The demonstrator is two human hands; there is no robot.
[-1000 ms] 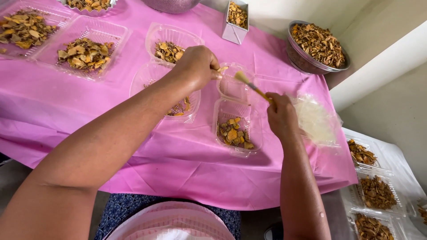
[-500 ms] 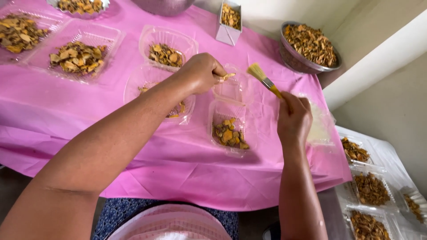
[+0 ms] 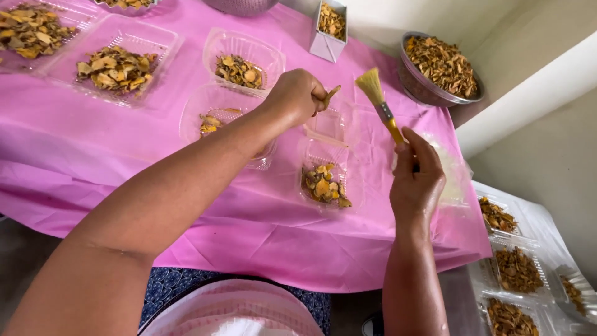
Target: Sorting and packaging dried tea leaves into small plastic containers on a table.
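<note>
Head view: left hand [image 3: 297,94] has its fingers curled shut, pinching a dried yellowish slice [image 3: 330,95] above the small open clear box [image 3: 324,177] near the table's front edge. Right hand [image 3: 415,177] grips a brush [image 3: 380,104] by its yellow handle, fingers wrapped tight, bristles up. Since a second ago the brush has lifted from lying low beside the slice to standing upright and apart from it; the brushing stroke looks finished. Outward: pink tablecloth [image 3: 81,168], further clear trays of slices [image 3: 118,65], metal bowl [image 3: 440,67] at the far right corner.
</note>
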